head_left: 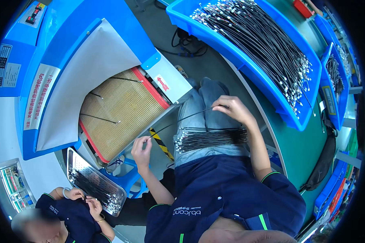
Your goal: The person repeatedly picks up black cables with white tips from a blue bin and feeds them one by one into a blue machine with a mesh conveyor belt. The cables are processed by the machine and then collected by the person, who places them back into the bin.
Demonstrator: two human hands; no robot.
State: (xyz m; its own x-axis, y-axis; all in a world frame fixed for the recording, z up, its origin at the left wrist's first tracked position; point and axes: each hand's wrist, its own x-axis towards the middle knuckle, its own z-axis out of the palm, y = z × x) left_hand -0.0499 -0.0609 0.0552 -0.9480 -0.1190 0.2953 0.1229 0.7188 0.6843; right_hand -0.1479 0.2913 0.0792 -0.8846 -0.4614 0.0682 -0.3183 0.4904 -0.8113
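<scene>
One thin black cable (181,119) stretches between my two hands over my lap. My left hand (142,152) pinches its near-left end, close to the mesh belt. At the other end, the fingers of my right hand (233,108) close on the cable above my knees. Across my thighs lies a bundle of black cables (211,139) with small white connectors at their left ends. Three similar cables, among them one (103,118) at the near side, rest apart on the tan mesh belt (121,101) to the left. Connectors inside my fingers are hidden.
The belt has a red-edged frame and runs under a blue machine (129,24) with a white curtain. A large blue bin (312,81) full of cables stands right on the green table (292,148). At lower left, a co-worker (75,218) handles something beside a perforated metal tray (79,162).
</scene>
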